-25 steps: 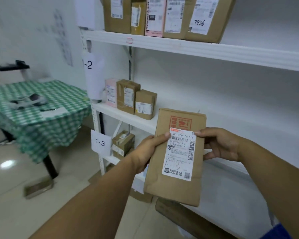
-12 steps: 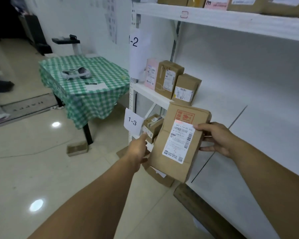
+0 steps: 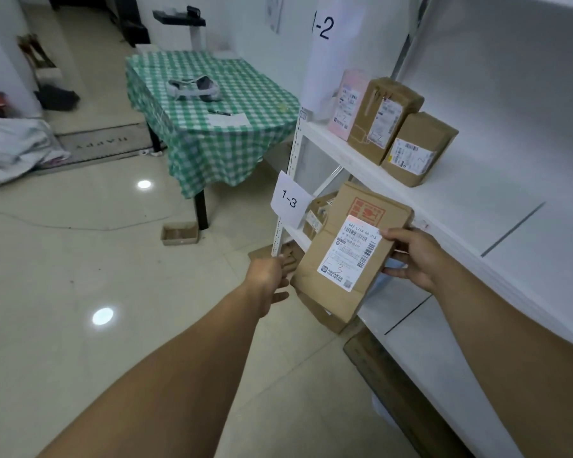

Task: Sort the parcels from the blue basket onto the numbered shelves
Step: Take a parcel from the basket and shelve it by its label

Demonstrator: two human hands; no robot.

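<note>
A flat brown parcel (image 3: 338,282) with a white shipping label marked "1-3" by hand is held in front of the white shelf unit. My right hand (image 3: 414,256) grips its right edge, thumb on the label. My left hand (image 3: 268,279) is just left of the parcel's lower corner, off it, fingers loosely apart. A paper tag "1-3" (image 3: 290,201) hangs on the shelf post beside the lower shelf (image 3: 407,305), where a small brown box (image 3: 316,213) stands. The "1-2" tag (image 3: 323,26) marks the shelf above (image 3: 460,206). The blue basket is out of view.
On the 1-2 shelf stand a pink parcel (image 3: 348,100) and two brown boxes (image 3: 382,119) (image 3: 417,148). A table with a green checked cloth (image 3: 212,127) stands left of the shelves. A small cardboard tray (image 3: 179,234) and flat cardboard (image 3: 325,314) lie on the tiled floor.
My left hand let go of the parcel and dropped to its left. The parcel, now in my right hand alone, went down toward the 1-3 shelf. My view swung left and down.
</note>
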